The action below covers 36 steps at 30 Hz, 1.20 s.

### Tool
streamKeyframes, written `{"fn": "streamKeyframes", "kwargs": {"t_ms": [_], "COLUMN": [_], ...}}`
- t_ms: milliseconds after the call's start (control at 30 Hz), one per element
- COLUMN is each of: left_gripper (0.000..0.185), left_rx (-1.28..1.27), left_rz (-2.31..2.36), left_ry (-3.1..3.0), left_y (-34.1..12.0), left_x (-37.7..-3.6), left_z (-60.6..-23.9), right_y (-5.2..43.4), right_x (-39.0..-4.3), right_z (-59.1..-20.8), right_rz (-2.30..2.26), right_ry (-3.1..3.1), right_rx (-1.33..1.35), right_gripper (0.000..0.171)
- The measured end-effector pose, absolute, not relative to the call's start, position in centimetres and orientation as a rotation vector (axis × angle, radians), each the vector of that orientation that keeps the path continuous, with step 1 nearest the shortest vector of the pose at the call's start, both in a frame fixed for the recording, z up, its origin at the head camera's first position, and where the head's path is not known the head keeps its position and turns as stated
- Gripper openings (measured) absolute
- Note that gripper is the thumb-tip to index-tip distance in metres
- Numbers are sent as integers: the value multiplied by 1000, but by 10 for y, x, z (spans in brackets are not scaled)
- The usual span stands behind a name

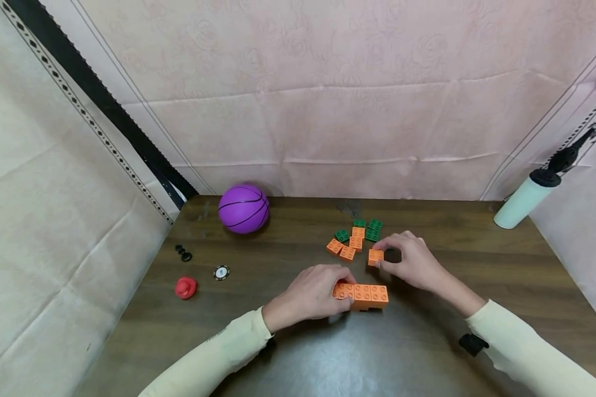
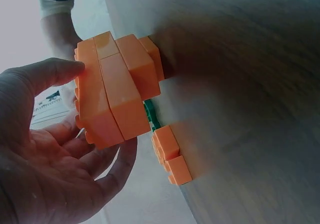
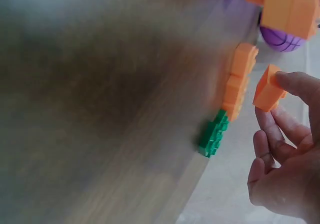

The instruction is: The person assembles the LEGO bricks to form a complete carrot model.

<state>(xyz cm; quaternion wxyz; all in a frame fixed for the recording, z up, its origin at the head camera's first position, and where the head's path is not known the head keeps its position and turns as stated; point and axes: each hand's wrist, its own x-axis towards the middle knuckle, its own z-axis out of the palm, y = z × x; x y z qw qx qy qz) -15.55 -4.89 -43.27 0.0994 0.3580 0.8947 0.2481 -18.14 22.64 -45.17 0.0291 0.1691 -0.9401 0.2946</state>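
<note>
My left hand [image 1: 318, 292] grips a stepped stack of orange building bricks [image 1: 370, 295], thumb on the near side and fingers on the far side. In the left wrist view the stack [image 2: 115, 93] shows several layers, narrowing toward the tabletop. Farther right and back, my right hand [image 1: 409, 259] pinches one small orange brick [image 1: 375, 257] between thumb and fingers. The right wrist view has that brick [image 3: 268, 87] held above the table. Close behind it lie loose orange bricks [image 1: 347, 252] and green bricks [image 1: 372, 234].
A purple ball [image 1: 244, 208] sits at the back left of the wooden table [image 1: 278, 248]. A red knob-like piece [image 1: 186, 288], a poker chip [image 1: 221, 272] and small black pieces [image 1: 185, 255] lie at the left. At the right back stands a mint-green bottle [image 1: 523, 201] with a black top.
</note>
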Motion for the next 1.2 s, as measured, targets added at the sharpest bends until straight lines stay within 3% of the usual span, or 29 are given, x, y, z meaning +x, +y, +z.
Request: {"fn": "streamKeyframes", "kwargs": {"t_ms": [567,800,1200], "left_gripper": [24,25,25], "left_rx": [1045,1069,1049], "left_rz": [818,807,804], "left_ry": [2613,2608,2584], "left_y": [-53,-50,-51], "left_x": [-156,-155,-155], "left_z": [-434,-432,-433], "right_y": [205,205,205], "right_x": [-115,-106,-107], "right_z": [-443,-442,-448], "right_rz": [1112,1016,1072], "right_ry": [-2753,-2699,-2653], "right_rx": [608,632,632], "right_gripper": [31,44,44]}}
